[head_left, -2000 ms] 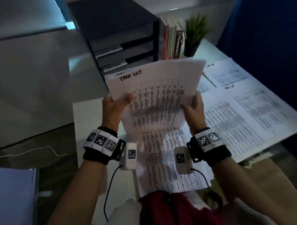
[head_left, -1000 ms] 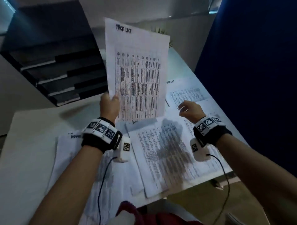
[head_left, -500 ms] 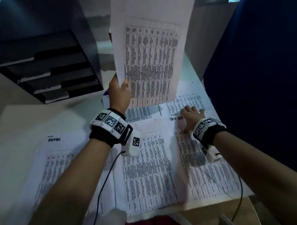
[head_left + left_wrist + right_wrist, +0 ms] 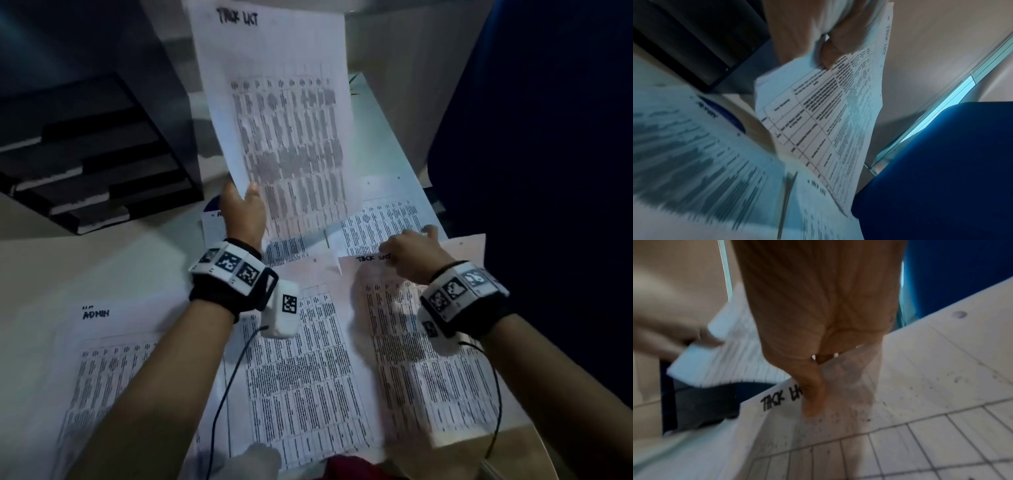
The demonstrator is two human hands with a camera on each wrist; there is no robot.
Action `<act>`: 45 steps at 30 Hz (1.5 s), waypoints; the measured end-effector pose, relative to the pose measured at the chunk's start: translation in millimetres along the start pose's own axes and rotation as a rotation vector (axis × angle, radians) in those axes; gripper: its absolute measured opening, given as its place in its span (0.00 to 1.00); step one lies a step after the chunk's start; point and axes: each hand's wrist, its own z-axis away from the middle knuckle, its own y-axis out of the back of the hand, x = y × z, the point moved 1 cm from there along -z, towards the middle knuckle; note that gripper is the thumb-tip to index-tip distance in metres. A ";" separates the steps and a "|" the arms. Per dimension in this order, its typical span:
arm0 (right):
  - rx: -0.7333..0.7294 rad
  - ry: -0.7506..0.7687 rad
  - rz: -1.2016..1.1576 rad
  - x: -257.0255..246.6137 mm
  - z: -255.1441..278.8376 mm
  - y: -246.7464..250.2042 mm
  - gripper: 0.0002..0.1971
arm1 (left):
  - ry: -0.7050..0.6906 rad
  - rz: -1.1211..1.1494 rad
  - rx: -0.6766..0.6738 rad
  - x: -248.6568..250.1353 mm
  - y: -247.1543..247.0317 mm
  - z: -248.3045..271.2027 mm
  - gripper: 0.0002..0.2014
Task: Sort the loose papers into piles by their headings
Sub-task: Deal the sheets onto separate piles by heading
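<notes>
Papers lay spread over the white table (image 4: 113,263), and one sheet (image 4: 281,113) stood upright in the upper middle of the head view. The left hand (image 4: 244,214) pinched that sheet at its lower left corner, thumb in front and fingers behind. In the left wrist view the same sheet (image 4: 830,116) showed a ruled table of small print. Its handwritten heading read roughly "TASK LIST", though the letters were rough.

The right hand (image 4: 409,255) rested at the right of the frame on a flat sheet (image 4: 421,370) carrying the same heading. Its thumb (image 4: 813,395) lay straight across the end of that heading, pressing rather than clamping, with the other fingers hidden. A sheet headed "ADMIN" (image 4: 102,370) lay at the lower left, and another printed sheet (image 4: 301,387) lay between the forearms. A dark stack of letter trays (image 4: 92,154) stood at the upper left.

Judging by its look, the paper was light, thin and limp. It would likely sag or flutter if held by one corner, and it could crease under a hard pinch. A hold on an edge, near a corner and clear of the heading, seemed best.
</notes>
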 end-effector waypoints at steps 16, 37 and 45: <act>0.393 -0.231 -0.284 34.9 -16.5 33.0 0.16 | 0.212 -0.320 -0.642 -84.2 -70.9 92.7 0.38; 0.377 -0.268 -1.114 -9.5 -44.7 -44.6 0.22 | 0.132 -0.008 -0.688 -93.9 -80.2 72.0 0.11; 0.393 -0.322 -1.328 -10.9 -46.8 -46.3 0.13 | 0.189 0.122 -0.689 -87.0 -82.9 72.0 0.22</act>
